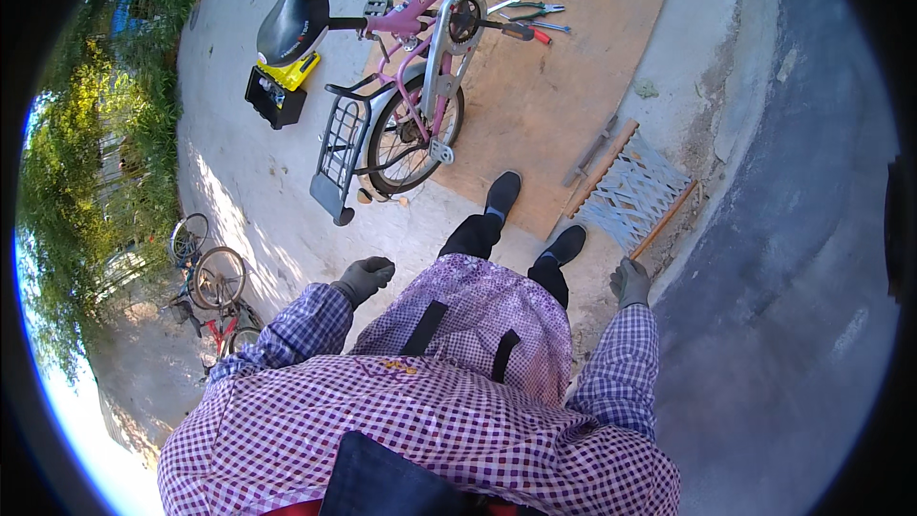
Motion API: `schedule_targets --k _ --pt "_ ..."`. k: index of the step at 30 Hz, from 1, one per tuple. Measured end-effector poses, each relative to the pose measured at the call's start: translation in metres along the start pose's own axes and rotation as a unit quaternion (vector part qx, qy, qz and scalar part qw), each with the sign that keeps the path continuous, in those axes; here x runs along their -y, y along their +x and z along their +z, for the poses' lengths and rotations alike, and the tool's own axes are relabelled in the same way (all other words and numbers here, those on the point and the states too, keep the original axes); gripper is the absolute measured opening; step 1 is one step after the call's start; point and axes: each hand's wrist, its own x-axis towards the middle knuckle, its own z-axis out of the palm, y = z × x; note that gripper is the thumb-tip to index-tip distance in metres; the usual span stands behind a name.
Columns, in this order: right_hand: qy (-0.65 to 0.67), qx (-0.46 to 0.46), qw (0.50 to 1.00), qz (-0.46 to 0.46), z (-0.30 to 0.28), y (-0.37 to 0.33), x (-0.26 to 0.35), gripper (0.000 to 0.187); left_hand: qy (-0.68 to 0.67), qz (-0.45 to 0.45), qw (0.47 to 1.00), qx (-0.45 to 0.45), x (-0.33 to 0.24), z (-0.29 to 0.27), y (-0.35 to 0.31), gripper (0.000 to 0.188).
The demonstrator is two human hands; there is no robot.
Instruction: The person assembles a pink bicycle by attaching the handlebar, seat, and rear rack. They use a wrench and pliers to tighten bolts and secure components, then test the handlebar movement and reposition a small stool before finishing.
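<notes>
My gloved left hand (366,279) hangs over the concrete with its fingers curled, and nothing shows in them. On the other side, my gloved right hand (630,282) is loosely closed. It overlaps the near corner of a low stool (630,186) with grey woven webbing between wooden bars; I see no clear grip on it. Ahead of my feet stands a pink bicycle (415,10) with a black saddle (294,14) and a rear rack (346,134). Its front is cut off by the picture's edge.
A cardboard sheet (564,96) lies under the bicycle, with pliers (537,11) and other hand tools on it. A black and yellow toolbox (277,96) sits below the saddle. More bicycles (220,277) lie at the left beside green bushes (95,162). Dark pavement (793,229) runs along the right.
</notes>
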Motion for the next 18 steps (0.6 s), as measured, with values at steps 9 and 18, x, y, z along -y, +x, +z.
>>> schedule_targets --k 9,18 --pt "-0.005 -0.026 0.999 0.046 -0.056 -0.138 -0.023 0.035 -0.02 0.106 0.994 0.003 -0.053 -0.006 -0.049 0.03" --pt "-0.309 0.009 0.924 -0.225 -0.026 -0.231 0.009 0.034 0.338 0.303 0.884 -0.109 -0.008 0.02 -0.137 0.04"
